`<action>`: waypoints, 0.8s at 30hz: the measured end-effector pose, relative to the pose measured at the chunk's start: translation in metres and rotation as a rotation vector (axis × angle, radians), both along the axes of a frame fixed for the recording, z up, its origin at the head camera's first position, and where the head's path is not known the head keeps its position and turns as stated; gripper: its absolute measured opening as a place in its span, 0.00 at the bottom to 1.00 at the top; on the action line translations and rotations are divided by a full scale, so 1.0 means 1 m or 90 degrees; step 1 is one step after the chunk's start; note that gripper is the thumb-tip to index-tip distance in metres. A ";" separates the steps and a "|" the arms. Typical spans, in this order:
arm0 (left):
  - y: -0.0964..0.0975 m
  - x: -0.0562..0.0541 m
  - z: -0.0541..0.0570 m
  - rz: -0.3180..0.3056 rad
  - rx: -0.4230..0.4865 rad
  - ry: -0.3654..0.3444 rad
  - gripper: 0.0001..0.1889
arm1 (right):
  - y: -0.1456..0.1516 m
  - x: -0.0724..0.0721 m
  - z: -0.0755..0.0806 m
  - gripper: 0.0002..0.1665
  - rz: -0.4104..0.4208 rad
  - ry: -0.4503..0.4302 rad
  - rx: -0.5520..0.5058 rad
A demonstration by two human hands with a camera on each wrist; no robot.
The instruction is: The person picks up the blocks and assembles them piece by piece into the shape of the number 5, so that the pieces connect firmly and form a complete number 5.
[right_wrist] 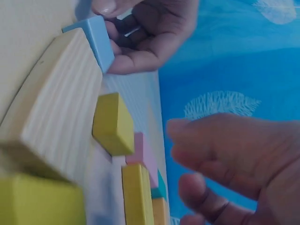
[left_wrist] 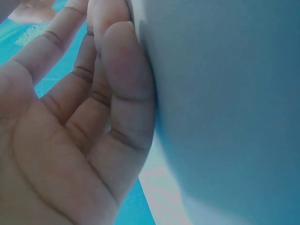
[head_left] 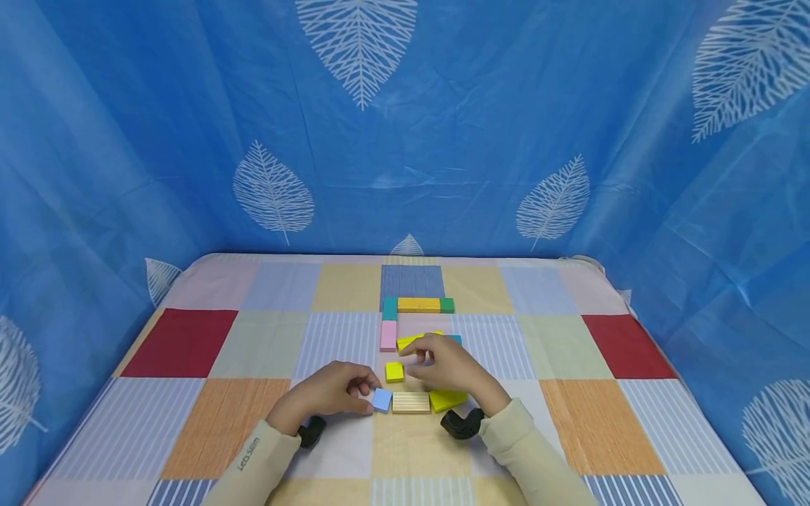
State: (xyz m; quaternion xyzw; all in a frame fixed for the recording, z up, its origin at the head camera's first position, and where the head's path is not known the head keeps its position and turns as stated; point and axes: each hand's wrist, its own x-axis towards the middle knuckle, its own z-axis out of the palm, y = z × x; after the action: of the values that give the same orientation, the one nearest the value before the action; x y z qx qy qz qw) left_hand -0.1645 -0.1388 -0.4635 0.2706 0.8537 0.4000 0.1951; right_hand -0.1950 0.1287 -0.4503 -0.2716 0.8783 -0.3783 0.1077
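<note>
My left hand (head_left: 335,390) pinches a light blue block (head_left: 382,399) between thumb and fingertips, at the left end of a ribbed natural wood block (head_left: 411,403). The right wrist view shows the same blue block (right_wrist: 97,40) against the wood block's end. My right hand (head_left: 443,362) hovers with loosely bent fingers and nothing between them. Beneath and beside it are a small yellow block (head_left: 394,372), a longer yellow block (head_left: 419,340) partly hidden by the fingers, and another yellow block (head_left: 448,400) near the wrist. In the left wrist view, the left palm and fingers (left_wrist: 122,93) hide the block.
Farther back, a pink block (head_left: 388,336), a teal block (head_left: 389,308), an orange-yellow block (head_left: 418,305) and a green block (head_left: 446,305) form a corner. A blue block (head_left: 455,339) peeks out behind the right hand. A patchwork cloth (head_left: 253,344) covers the table; blue curtains surround it.
</note>
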 end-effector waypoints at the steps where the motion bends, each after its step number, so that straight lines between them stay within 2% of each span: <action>1: 0.000 0.000 0.000 0.001 0.000 0.000 0.12 | 0.004 0.000 0.000 0.14 0.004 0.000 -0.011; 6: -0.001 -0.001 -0.001 0.002 -0.005 -0.002 0.12 | 0.026 0.001 -0.004 0.10 0.008 0.006 -0.071; 10: -0.001 -0.002 -0.002 0.009 -0.007 -0.008 0.12 | 0.044 0.001 -0.011 0.08 0.002 -0.009 -0.125; 15: 0.000 -0.001 -0.002 0.007 -0.005 -0.006 0.12 | 0.067 0.001 -0.020 0.08 0.013 -0.051 -0.183; 24: 0.000 0.000 -0.001 0.013 -0.007 -0.012 0.13 | 0.097 -0.008 -0.033 0.10 0.067 -0.119 -0.236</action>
State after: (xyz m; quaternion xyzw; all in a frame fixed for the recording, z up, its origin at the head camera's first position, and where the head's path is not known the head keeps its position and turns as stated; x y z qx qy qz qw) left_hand -0.1646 -0.1384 -0.4640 0.2568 0.8567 0.3998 0.2008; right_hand -0.2030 0.2256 -0.4829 -0.2962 0.7645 -0.5507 0.1566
